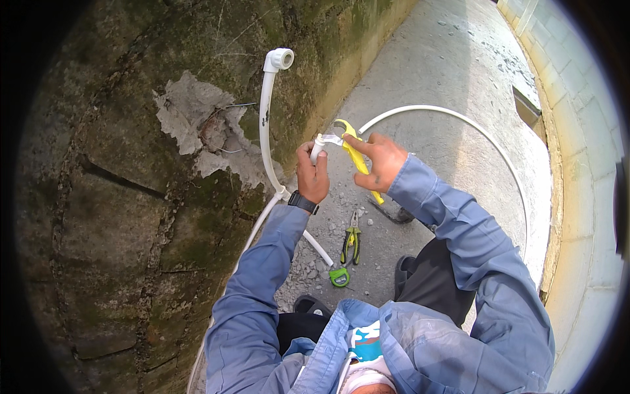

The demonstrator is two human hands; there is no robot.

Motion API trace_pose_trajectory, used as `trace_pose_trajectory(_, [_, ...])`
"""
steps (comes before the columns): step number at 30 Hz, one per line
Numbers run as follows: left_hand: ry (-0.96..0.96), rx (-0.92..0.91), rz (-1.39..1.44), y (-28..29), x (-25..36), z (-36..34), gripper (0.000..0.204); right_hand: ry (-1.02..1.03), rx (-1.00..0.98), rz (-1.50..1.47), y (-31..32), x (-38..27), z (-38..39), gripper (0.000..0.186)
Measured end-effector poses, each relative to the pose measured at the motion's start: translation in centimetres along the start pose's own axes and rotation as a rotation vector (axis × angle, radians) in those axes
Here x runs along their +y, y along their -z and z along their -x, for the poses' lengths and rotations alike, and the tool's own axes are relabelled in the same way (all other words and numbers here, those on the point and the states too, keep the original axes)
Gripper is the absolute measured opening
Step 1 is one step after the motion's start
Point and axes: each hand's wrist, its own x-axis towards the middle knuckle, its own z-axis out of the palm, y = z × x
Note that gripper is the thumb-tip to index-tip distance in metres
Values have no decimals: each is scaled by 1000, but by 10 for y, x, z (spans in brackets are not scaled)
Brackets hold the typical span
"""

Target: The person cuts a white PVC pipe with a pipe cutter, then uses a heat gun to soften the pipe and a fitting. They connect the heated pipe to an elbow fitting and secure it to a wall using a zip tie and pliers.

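Observation:
My left hand grips a short white pipe end held upright, its top near a pale, shiny piece at the head of a yellow pipe cutter. My right hand holds the cutter by its handles, index finger along the upper part; whether the blade touches the pipe I cannot tell. Just left of my hands, a white pipe rises to an elbow fitting, with a tee lower down.
A mossy concrete wall with a broken patch fills the left. On the rubble-strewn floor lie green-black pliers and a green tape measure. A white hose arcs across the right, near a pale block wall.

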Motion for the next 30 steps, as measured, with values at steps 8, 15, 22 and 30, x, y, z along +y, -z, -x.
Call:
trace_pose_trajectory(8, [177, 12, 42, -5, -12, -1, 27, -287, 10, 237, 0, -27, -6, 83])
trace_pose_trajectory(15, [323, -189, 532, 2, -12, -10, 31, -281, -201, -674, 6, 13, -13, 78])
trace_pose_trajectory(22, [289, -226, 569, 5, -10, -10, 35, -224, -235, -710, 4, 22, -16, 74])
trace_pose_trajectory(30, [290, -244, 568, 5, -11, -4, 36, -207, -262, -730, -1, 22, -12, 73])
